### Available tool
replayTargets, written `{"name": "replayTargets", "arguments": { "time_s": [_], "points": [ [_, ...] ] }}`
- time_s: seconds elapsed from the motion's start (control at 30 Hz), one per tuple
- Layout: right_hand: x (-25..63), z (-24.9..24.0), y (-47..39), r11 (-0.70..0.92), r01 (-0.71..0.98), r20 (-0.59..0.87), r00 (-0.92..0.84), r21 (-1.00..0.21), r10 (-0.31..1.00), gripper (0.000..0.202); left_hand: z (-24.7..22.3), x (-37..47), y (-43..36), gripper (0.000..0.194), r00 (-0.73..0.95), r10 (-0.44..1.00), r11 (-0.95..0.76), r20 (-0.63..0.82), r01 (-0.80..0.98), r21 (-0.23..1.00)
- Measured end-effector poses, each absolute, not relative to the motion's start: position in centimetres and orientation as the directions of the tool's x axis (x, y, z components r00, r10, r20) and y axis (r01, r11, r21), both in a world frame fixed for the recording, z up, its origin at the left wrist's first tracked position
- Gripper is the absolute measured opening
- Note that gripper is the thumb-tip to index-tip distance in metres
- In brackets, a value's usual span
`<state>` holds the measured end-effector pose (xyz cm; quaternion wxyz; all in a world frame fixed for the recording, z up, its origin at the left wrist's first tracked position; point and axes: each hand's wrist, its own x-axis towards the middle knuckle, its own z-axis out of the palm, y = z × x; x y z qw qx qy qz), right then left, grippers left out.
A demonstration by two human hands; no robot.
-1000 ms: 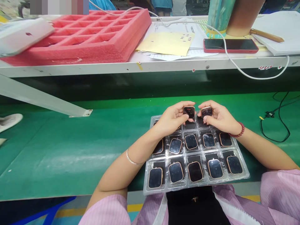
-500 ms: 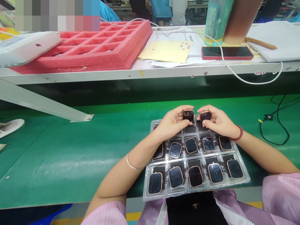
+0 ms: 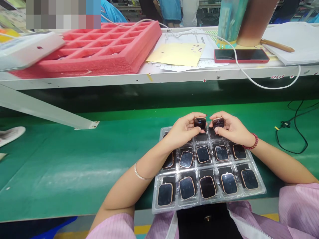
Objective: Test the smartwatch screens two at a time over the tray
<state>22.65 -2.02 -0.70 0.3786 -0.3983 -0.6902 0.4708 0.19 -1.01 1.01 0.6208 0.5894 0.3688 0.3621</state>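
My left hand (image 3: 185, 129) is closed around a smartwatch body (image 3: 200, 122) with a gold rim, its thumb on the lower edge of the lit screen. Close beside it, my right hand (image 3: 230, 127) grips a second smartwatch body (image 3: 218, 122), also lit, between thumb and fingers. Both are held above the far row of a clear plastic tray (image 3: 164, 209). In the tray's compartments lie several strapless, dark-screened watches, such as a watch (image 3: 207, 187) in the near row, some tilted. My hands and forearms partly hide the far row.
Beyond the green tabletop (image 3: 74, 166) runs a raised white shelf (image 3: 174, 73). It bears a red foam tray (image 3: 99, 63), papers, a yellow note (image 3: 178, 54), a phone (image 3: 241, 55) and a pen (image 3: 277, 45). A white cable (image 3: 269, 87) droops over its edge; black cables (image 3: 297, 132) lie at right.
The lit display on the watch in my left hand shows different content, with the green mark gone. Both hands and the tray stay in place.
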Motion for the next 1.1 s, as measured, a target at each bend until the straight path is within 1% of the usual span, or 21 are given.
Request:
{"name": "replayTargets", "arguments": {
  "time_s": [0.1, 0.27, 0.37, 0.43, 0.53, 0.67, 0.73, 0.87, 1.1],
  "points": [
    [22.63, -0.76, -2.01, 0.233, 0.178, 0.148, -0.392, -0.956, 0.908, 0.029, 0.99, 0.23, -1.0, 0.044, 0.468, 0.883, 0.042, -0.03, -0.016, 0.999],
    [22.79, -0.71, -2.03, 0.255, 0.17, 0.167, -0.409, -0.952, 0.897, 0.037, 0.98, 0.2, -0.95, 0.041, 0.457, 0.889, 0.023, -0.02, -0.001, 1.0],
    [22.85, -0.61, -2.05, 0.201, 0.153, 0.122, -0.414, -0.968, 0.902, 0.029, 0.98, 0.1, -0.9, 0.032, 0.459, 0.888, 0.008, -0.008, 0.001, 1.0],
    [22.83, -0.52, -2.07, 0.177, 0.146, 0.102, -0.413, -0.973, 0.905, 0.026, 1.01, 0.06, -0.91, 0.031, 0.461, 0.887, 0.004, -0.005, 0.004, 1.0],
    [22.73, -0.36, -2.13, 0.195, 0.137, 0.124, -0.409, -0.971, 0.904, 0.028, 1.15, 0.1, -1.0, 0.034, 0.455, 0.891, 0.004, -0.01, 0.013, 1.0],
    [22.68, -0.26, -2.19, 0.186, 0.144, 0.111, -0.414, -0.972, 0.903, 0.025, 1.35, 0.2, -1.13, 0.028, 0.467, 0.884, 0.015, -0.015, 0.003, 1.0],
    [22.7, -0.32, -2.17, 0.181, 0.15, 0.105, -0.41, -0.972, 0.906, 0.025, 1.31, 0.17, -1.14, 0.029, 0.465, 0.885, 0.003, -0.009, 0.014, 1.0],
    [22.71, -0.51, -2.09, 0.238, 0.15, 0.16, -0.403, -0.96, 0.901, 0.03, 0.99, 0.03, -1.04, 0.039, 0.468, 0.884, -0.027, -0.003, 0.057, 0.998],
    [22.73, -0.47, -2.08, 0.297, 0.164, 0.205, -0.422, -0.941, 0.883, 0.03, 0.91, 0.07, -1.07, 0.038, 0.469, 0.883, -0.013, -0.02, 0.066, 0.998]
  ]
}}
